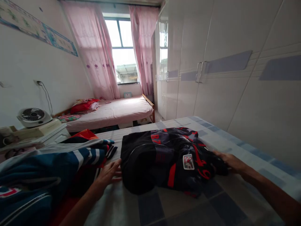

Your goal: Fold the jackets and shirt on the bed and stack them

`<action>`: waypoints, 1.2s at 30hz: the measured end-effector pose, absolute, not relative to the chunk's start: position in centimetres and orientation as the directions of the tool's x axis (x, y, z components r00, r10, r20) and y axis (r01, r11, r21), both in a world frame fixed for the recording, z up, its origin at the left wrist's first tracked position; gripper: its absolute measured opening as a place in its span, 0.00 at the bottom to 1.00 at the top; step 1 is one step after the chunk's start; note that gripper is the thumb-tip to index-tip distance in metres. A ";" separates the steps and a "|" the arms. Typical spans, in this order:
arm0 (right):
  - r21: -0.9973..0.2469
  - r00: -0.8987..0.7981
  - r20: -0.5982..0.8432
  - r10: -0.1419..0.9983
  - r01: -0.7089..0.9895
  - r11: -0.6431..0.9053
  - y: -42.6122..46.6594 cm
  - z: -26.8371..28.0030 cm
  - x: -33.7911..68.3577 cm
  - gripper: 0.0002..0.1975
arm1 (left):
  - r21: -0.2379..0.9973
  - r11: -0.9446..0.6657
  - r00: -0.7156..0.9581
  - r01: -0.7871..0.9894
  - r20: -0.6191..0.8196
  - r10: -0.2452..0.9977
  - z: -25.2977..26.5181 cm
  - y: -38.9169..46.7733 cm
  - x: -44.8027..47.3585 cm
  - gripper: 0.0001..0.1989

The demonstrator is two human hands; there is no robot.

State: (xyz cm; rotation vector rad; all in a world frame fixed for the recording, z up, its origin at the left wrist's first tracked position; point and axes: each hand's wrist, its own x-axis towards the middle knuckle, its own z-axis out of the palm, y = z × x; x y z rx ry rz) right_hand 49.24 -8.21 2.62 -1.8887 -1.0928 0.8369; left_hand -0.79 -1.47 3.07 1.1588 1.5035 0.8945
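A black jacket with red and grey panels, a white badge and a zip lies loosely folded on the checked bed sheet. At its left edge is my left hand, fingers apart and extended, the tips close against the cloth. At the opposite end my right hand has the jacket's bunched end between thumb and fingers, which the fabric partly hides. Just left of my left hand lies a blue-teal jacket with white stripes, over other red and black clothing.
A small fan stands on a cluttered surface at the left. Beyond is a second bed with a red cloth pile, below a window with pink curtains. White wardrobe doors line the right.
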 end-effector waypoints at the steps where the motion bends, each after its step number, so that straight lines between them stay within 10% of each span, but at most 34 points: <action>1: -0.885 0.387 -0.236 0.891 0.294 -0.362 -8.4 2.7 48.5 0.17 | 0.941 0.332 -0.038 0.071 -0.330 0.943 3.2 -1.5 -0.3 0.23; 4: -0.936 0.344 -0.304 0.888 0.066 -0.346 -8.0 2.8 46.3 0.14 | 0.861 0.439 0.030 -0.256 -0.447 0.894 3.7 -1.1 1.8 0.11; 11: -0.997 0.504 -0.054 0.862 -0.068 -0.023 -4.1 3.8 44.3 0.09 | 0.862 0.345 0.081 -0.371 -0.340 0.937 5.9 0.6 5.8 0.04; 15: -0.973 0.571 0.226 0.789 0.169 0.157 -4.1 9.2 45.4 0.12 | 0.915 0.097 -0.058 -0.391 -0.129 0.990 10.2 -1.1 4.3 0.11; 19: -0.783 0.559 0.485 0.672 0.620 0.050 -7.2 12.9 48.7 0.15 | 0.999 -0.033 -0.170 -0.033 0.027 0.985 12.9 -6.1 0.2 0.23; 24: -0.470 0.467 0.179 0.866 0.814 -0.342 -10.3 8.6 54.1 0.11 | 0.934 0.257 -0.157 0.249 -0.223 0.962 7.8 -11.0 -4.6 0.26; 30: -0.412 0.368 0.163 0.915 0.868 -0.276 -8.2 5.0 53.5 0.19 | 0.840 0.511 -0.147 -0.182 -0.537 0.831 3.7 -10.5 -5.7 0.22; 36: -0.443 0.210 0.143 0.967 0.887 -0.127 -3.8 5.5 48.4 0.27 | 0.730 0.668 0.042 -0.141 -0.670 0.741 4.6 -8.4 -3.6 0.22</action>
